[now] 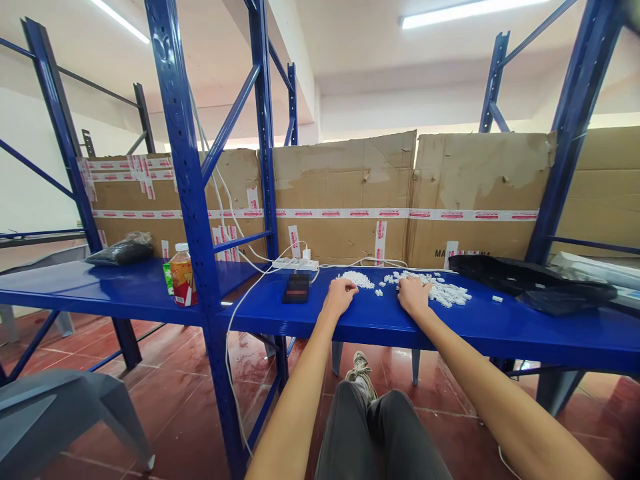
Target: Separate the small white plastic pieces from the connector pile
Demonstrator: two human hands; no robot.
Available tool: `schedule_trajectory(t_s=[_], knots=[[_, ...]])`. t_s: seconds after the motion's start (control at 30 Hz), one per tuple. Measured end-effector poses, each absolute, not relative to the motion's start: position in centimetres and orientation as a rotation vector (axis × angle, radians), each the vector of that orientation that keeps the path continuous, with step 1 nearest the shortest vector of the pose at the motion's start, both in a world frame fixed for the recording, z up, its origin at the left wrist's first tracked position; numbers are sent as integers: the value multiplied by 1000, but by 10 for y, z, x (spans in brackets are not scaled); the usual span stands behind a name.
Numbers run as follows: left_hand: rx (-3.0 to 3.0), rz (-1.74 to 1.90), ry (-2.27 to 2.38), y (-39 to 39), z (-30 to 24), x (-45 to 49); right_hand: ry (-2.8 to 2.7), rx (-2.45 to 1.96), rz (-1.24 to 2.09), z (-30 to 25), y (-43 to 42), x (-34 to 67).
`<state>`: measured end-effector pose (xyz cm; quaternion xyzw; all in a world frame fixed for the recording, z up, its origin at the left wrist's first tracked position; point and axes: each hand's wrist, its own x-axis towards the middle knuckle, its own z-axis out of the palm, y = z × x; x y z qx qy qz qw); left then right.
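On the blue tabletop, my left hand (342, 293) is closed, thumb and fingers drawn together beside a pile of small white pieces (358, 279). Whatever it pinches is too small to make out. My right hand (413, 294) rests at the left edge of a wider, looser heap of larger white plastic pieces (449, 294). Its fingers curl down and one outer finger sticks out to the right; the fingertips are hidden. A couple of loose white pieces (379, 293) lie between the two hands.
A dark phone-like object (297, 289) and a white power strip (295, 265) with cables lie left of my hands. Black plastic bags (530, 280) lie at right. An orange-labelled bottle (183, 275) stands beyond the blue post (193, 167). Cardboard (345, 180) walls the back.
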<state>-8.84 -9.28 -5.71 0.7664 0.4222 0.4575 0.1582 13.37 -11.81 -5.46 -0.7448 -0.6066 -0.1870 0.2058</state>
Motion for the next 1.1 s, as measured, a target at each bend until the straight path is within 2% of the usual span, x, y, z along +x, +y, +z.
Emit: schedule_trajectory(t_s=[0.47, 0.83, 1.1], knots=[[2219, 1248, 1188, -95, -58, -84, -1731, -1935, -375, -57, -111, 133], [2006, 1365, 1008, -98, -52, -83, -1845, -1262, 23, -54, -121, 119], [1844, 1277, 790, -100, -54, -76, -1820, -1019, 191, -48, -139, 104]])
